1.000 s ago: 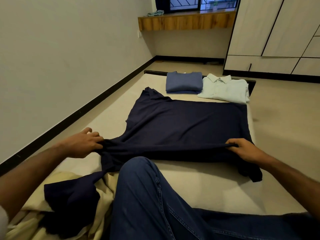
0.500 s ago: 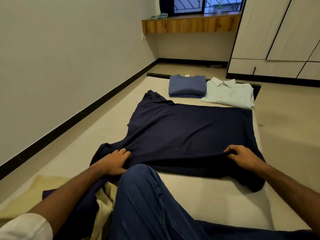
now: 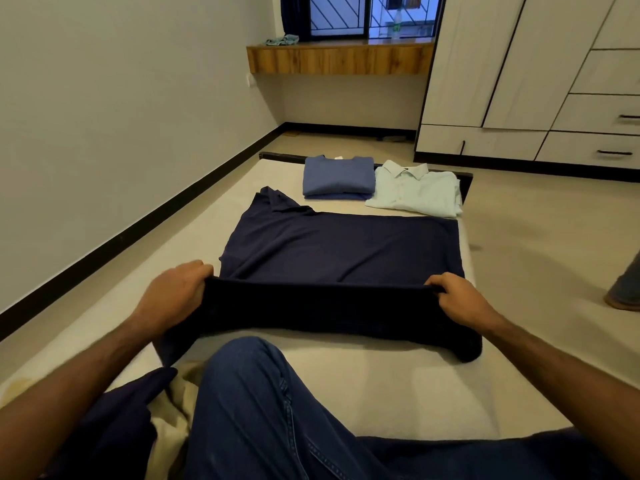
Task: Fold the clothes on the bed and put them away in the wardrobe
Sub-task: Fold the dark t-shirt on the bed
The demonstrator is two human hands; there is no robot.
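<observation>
Bed [image 3: 398, 386] bears a navy shirt [image 3: 339, 247] at centre, its near edge pinched by left hand [image 3: 171, 294] and right hand [image 3: 459, 297], seemingly mid-fold, next likely carrying it toward 12 o'clock.

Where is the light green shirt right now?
The light green shirt lies folded at the far end of the bed, right beside the folded blue shirt, near the wardrobe.

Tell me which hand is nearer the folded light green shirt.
Right. The right hand grips the navy shirt almost directly below the light green shirt; the left hand grips its opposite end, farther off.
</observation>
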